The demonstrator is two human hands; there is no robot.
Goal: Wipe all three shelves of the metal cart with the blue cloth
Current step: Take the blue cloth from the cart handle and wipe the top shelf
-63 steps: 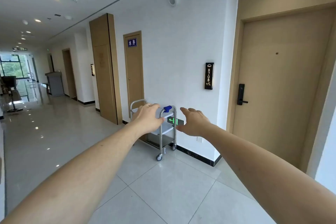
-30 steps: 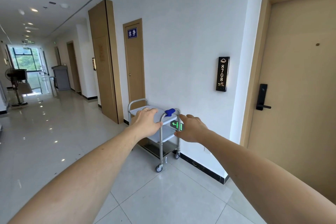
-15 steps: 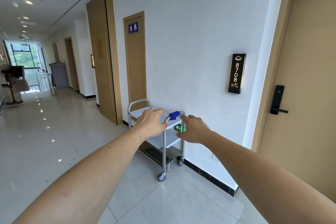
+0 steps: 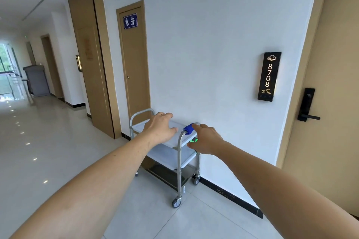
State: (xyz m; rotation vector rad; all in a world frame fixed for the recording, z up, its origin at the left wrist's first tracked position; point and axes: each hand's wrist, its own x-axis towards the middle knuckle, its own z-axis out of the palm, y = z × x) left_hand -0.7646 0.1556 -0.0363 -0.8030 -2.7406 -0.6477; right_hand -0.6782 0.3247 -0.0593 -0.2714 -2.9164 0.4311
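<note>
The metal cart [image 4: 171,153] is parked against the white corridor wall, just beyond the narrow door with the blue sign [image 4: 130,21], presumably so that the passage is kept free. Three shelves are seen on it: a pale top shelf [image 4: 174,137], a pale middle one below it and a darker bottom one near the castors. The blue cloth [image 4: 188,129] is draped over the cart's near handle bar, probably left there to be within easy reach.

Both arms are stretched toward the cart. The left hand [image 4: 160,129] is held flat and spread, fingers loose, with nothing gripped; whether the top shelf is touched cannot be told. The right hand [image 4: 206,139] is likewise spread and empty, and is seen just beside the cloth, at the handle's far side. No shelf appears to be wiped yet; the cloth is judged to be the first thing to be taken.
</note>
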